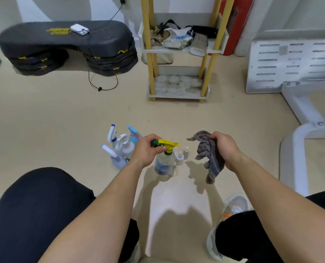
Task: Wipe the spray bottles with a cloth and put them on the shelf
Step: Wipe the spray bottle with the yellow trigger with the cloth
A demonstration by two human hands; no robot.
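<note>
Head view places your left hand point(148, 149) on top of the yellow-trigger spray bottle point(164, 162), fingers and thumb curled round the trigger head, so that the clear body below is left exposed for wiping. Your right hand point(225, 147) grips the cloth point(211, 158) bunched at its upper end, with the remainder hanging free just right of the bottle; cloth and bottle are near but apart. Whether the bottle's base rests on the floor point(63, 114) or is raised off it cannot be told. Judged from this layout, the step in hand is bringing the cloth onto the bottle body; wiping has not yet begun. The other spray bottles point(120, 147) stand clustered just left of the held bottle, and two small dropper bottles point(182, 156) just right of it, all within reach for handling in turn. The shelf point(151, 76) stands far, well apart from the bottles; its bottom tier point(177, 84) shows a stained surface, its upper tier point(176, 50) carries bags and clutter. Hold the trigger head firmly: a top-only hold may let the body swing under cloth pressure.
</note>
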